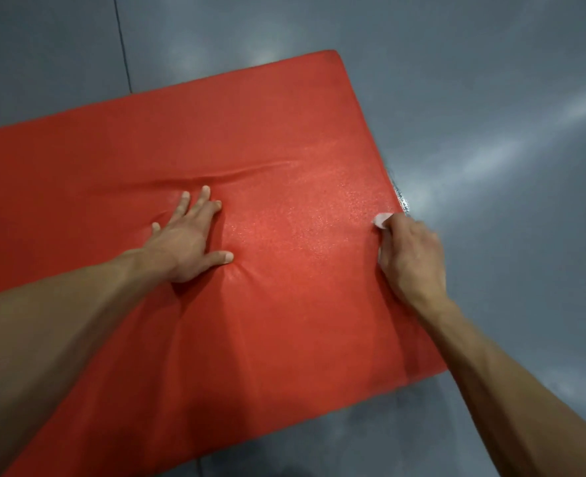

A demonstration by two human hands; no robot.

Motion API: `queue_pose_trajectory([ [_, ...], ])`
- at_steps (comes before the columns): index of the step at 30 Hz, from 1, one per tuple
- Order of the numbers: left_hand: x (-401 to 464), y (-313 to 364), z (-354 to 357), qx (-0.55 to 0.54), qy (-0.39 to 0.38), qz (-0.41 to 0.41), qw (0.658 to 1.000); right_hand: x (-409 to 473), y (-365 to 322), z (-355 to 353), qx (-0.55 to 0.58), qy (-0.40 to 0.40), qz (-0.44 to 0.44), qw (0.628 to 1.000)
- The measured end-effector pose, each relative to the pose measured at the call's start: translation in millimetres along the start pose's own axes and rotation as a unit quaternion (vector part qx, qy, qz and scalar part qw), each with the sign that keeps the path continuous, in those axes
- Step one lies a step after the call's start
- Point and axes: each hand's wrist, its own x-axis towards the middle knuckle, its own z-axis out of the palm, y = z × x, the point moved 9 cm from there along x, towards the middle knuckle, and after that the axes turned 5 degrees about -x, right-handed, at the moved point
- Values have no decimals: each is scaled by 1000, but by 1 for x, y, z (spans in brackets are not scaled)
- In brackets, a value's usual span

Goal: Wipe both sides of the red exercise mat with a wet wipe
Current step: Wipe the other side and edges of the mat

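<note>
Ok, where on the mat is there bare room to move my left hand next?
Bare red mat lies beyond the left hand, up to the far corner, and between it and the right hand with the wet wipe. Crowded only at the right edge.

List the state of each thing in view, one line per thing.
red exercise mat: lying flat on the floor, creased and dented under the left hand, a glistening patch between the hands.
wet wipe: bunched, held against the mat's right edge.
left hand: fingers spread, pressing flat on the mat.
right hand: curled around the wipe.
floor: grey, glossy, reflecting light.
</note>
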Motion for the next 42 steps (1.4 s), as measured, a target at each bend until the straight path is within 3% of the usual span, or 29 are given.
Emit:
queue_pose_trajectory([
  [2,2,2,0,1,-1,1,1000,2,18,-9,-15,14,49,999],
  [3,0,1,0,-1,-1,-4,1000,-2,7,-12,-24,15,20,999],
  [7,-1,3,1,-13,12,1,1000,-51,-77,-9,-20,-47,-210,976],
  [9,-2,2,1,-27,19,6,999,-57,-85,-5,-35,-90,-276,956],
  [11,-2,3,1,-37,25,13,999,-32,-56,-8,-41,-78,-231,969],
  [15,-2,2,0,-54,41,22,997,15,3,-21,-11,-8,23,1000],
  [17,-3,1,0,-58,48,26,997,5,-40,-11,19,-17,-8,1000],
  [20,-3,1,-1,-55,67,37,996,-27,-110,13,24,-79,-190,978],
  [21,-5,1,-1,-51,75,39,995,-24,-107,13,19,-77,-206,975],
  [22,-7,-2,0,-47,85,41,994,-11,-93,11,20,-61,-177,982],
  [26,-14,-5,11,-11,130,66,989,26,-7,-8,3,9,96,995],
  [28,-18,-9,16,-2,154,78,985,22,-42,-4,14,11,43,999],
  [31,-22,-10,13,32,202,122,971,-5,-119,17,19,-66,-198,978],
  [32,-21,-12,10,47,209,132,968,-4,-124,19,8,-71,-232,970],
  [34,-19,-16,4,62,217,144,963,19,-97,10,3,-32,-172,985],
  [37,-12,-19,-11,53,248,158,955,49,-29,-9,-6,26,62,998],
  [38,-7,-19,-17,44,259,159,952,50,-25,-9,-4,29,95,995],
  [40,6,-28,-29,27,277,141,950,43,-60,-2,13,22,44,999],
  [42,18,-40,-34,19,287,118,950,26,-113,12,11,-18,-86,996],
])
